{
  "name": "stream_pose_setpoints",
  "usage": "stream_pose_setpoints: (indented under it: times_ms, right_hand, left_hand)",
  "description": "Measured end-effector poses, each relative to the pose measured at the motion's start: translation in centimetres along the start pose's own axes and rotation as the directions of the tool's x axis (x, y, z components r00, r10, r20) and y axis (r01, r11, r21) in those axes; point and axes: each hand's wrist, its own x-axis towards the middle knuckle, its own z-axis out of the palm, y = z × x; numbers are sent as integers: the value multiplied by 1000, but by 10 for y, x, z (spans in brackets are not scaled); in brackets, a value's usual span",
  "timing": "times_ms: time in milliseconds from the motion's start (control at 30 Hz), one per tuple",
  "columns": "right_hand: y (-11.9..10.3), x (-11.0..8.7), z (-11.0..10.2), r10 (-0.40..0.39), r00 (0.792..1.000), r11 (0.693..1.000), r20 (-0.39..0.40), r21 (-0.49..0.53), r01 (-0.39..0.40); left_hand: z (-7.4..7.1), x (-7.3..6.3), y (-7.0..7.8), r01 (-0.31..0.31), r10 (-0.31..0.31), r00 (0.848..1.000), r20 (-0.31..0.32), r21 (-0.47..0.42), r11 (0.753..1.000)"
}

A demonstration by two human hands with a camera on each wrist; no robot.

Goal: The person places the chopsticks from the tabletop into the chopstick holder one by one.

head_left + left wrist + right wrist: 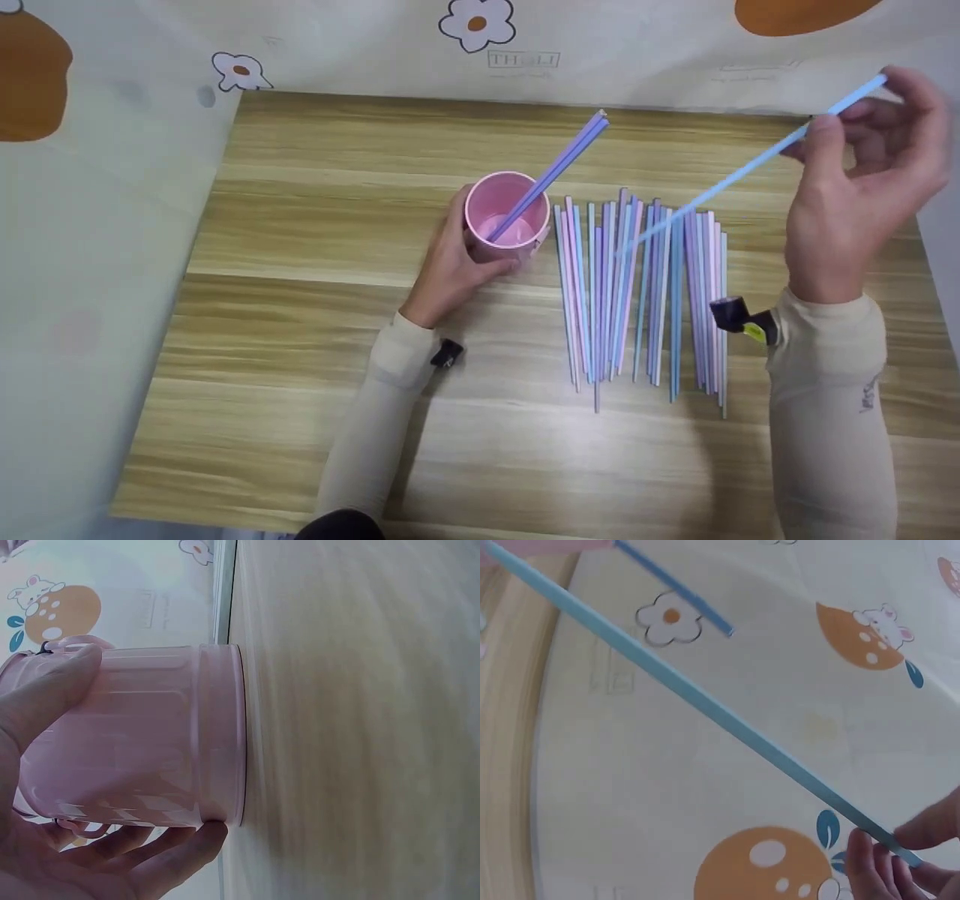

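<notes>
My left hand (450,259) grips a small pink bucket (507,177) from its left side, thumb and fingers around the wall. In the left wrist view the bucket (150,727) shows ribbed sides and small side loops, its base on the table. Two thin sticks (551,174), purple and pinkish, lean inside it and stick out to the upper right. Up at the right, my right hand (862,169) pinches a long light-blue stick (742,176) near one end. That stick (727,720) slants down toward the bucket side, above other sticks.
A loose row of several pastel sticks (652,300), pink, purple and blue, lies on the wood-grain table (300,315) right of the bucket. A pale cloth printed with flowers and oranges (360,52) hangs behind the table's far edge.
</notes>
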Motion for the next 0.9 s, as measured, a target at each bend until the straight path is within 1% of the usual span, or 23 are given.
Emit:
stream_pose_setpoints:
  times_ms: [67, 200, 233, 300, 367, 533, 667, 833, 900]
  right_hand:
    - [-3, 0, 8, -23, 999, 997, -40, 74, 26]
    - [-7, 0, 26, -42, 994, 971, -99, 230, 64]
    - [-8, -1, 30, -42, 993, 963, -110, 261, 69]
    - [-10, -4, 39, -47, 992, 953, -117, 292, 80]
    - [-11, -8, 46, -51, 992, 950, -115, 301, 84]
    - [-8, -20, 62, -30, 995, 953, -96, 297, 57]
    - [0, -27, 70, -25, 998, 955, -53, 293, 40]
    - [12, -33, 74, -17, 1000, 960, 5, 279, 15]
    - [15, -36, 77, 5, 1000, 962, 27, 274, -12]
  left_hand:
    - [0, 0, 0, -2, 2, 1000, -1, 15, 1000]
    - [-1, 1, 1, -4, 5, 1000, -5, 38, 999]
    - [-1, 1, 0, -4, 4, 1000, -6, 39, 999]
    - [-1, 1, 0, -7, 7, 1000, -5, 36, 999]
    - [-1, 1, 0, -12, 12, 1000, -2, 28, 1000]
    - [0, 2, 0, -22, 22, 1000, 1, 26, 999]
    - [0, 2, 0, -29, 29, 1000, -7, 28, 999]
    - [1, 2, -1, -38, 38, 999, -7, 28, 999]
    - [1, 2, -2, -37, 38, 999, -9, 28, 999]
